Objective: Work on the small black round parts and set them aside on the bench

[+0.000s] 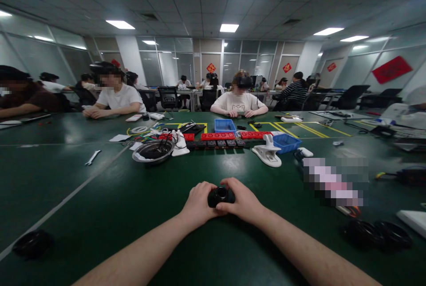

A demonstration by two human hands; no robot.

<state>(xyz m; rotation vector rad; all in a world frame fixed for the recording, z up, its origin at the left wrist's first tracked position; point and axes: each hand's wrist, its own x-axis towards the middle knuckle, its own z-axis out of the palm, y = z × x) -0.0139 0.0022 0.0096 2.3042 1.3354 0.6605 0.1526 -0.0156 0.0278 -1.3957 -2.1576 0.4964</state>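
A small glossy black round object with a hole in its top [221, 194] sits low over the green table, between my two hands. My left hand [200, 197] curls round its left side, fingers at the back and thumb in front. From the right, my right hand [242, 199] closes on it, with the thumb across the near edge and the fingers over the far side. Its exact kind is hard to make out, since my fingers cover much of it. Whether its underside touches the table is hidden.
Ahead lie a metal bowl [153, 152], red power strips [218, 137], a white clip base [268, 152] and blue bins [286, 143]. A wrench [92, 157] is at left. Black coils [363, 233] lie at near right, another black bundle [32, 244] at near left. People sit across the table.
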